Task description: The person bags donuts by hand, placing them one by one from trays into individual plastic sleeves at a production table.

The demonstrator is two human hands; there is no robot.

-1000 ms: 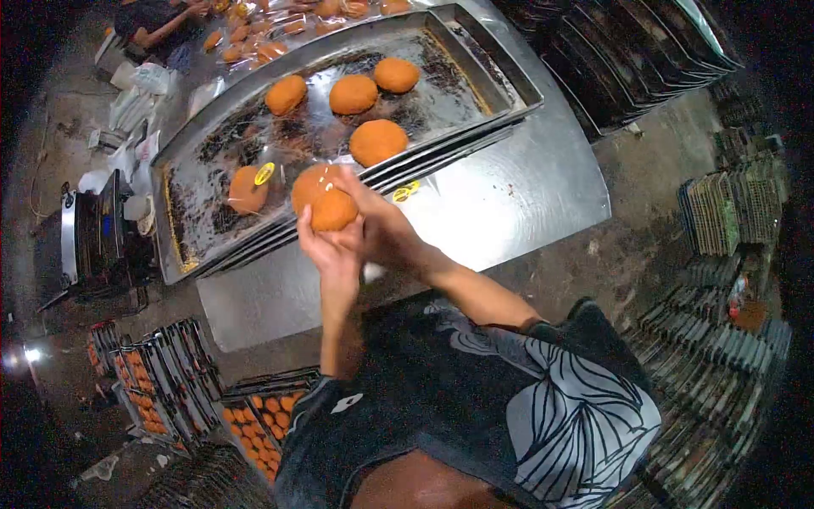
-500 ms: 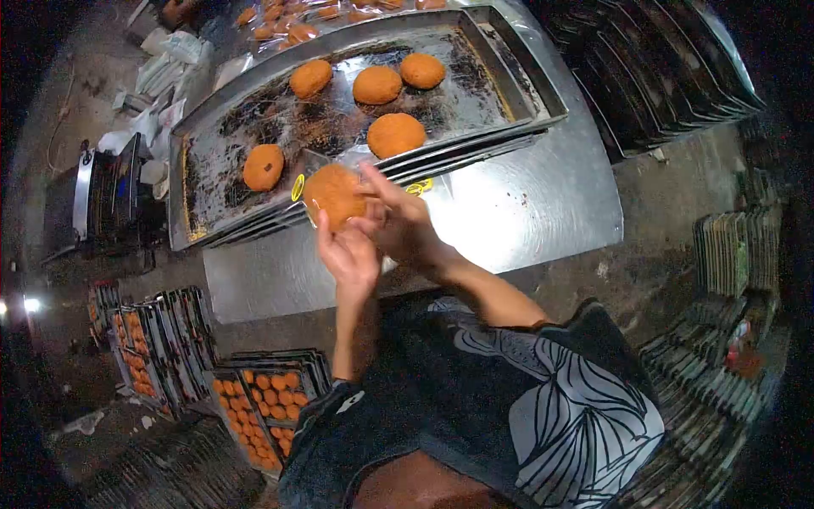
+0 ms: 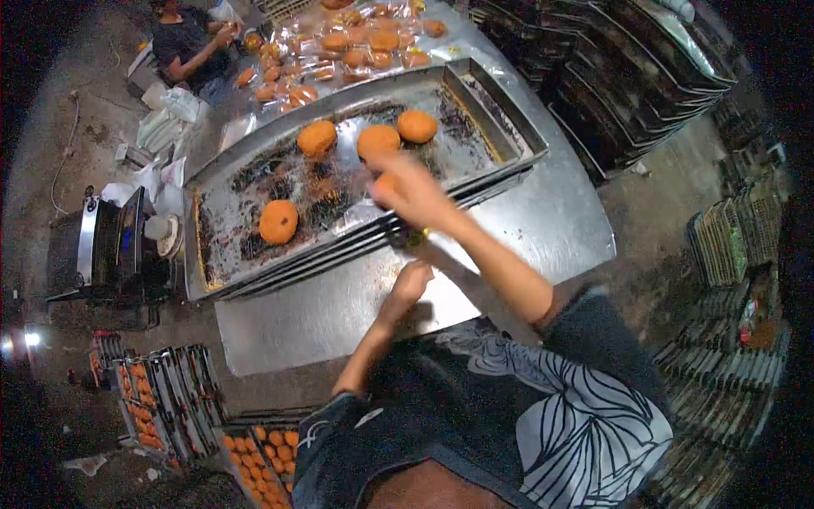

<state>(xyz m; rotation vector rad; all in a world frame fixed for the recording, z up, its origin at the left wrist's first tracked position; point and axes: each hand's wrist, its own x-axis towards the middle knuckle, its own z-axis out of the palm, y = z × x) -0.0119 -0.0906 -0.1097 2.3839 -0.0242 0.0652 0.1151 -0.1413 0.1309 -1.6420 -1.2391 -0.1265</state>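
My right hand (image 3: 413, 197), smeared by motion, reaches over the near edge of the dark metal tray (image 3: 203, 195). It overlaps an orange-brown round bun (image 3: 386, 185); whether its fingers grip the bun is unclear. Below the tray edge, my left hand (image 3: 413, 282) is over the metal table (image 3: 288, 335), its fingers curled together and whatever they may hold hidden. Farther back in the tray are three buns (image 3: 316, 137), and one with a dark spot (image 3: 278, 222) lies at the left. Clear plastic with yellow print (image 3: 415, 237) shows at the near tray edge.
Several wrapped buns (image 3: 383, 40) are heaped behind the tray. A person (image 3: 182, 47) sits at the back left, hands raised. Stacked dark trays (image 3: 627, 76) stand at the right. Racks of buns (image 3: 140, 403) are at the lower left.
The bun in plastic between my hands is no longer there. My hands have separated: the right over the tray, the left lower down. The view has tilted up, showing the heap and the person.
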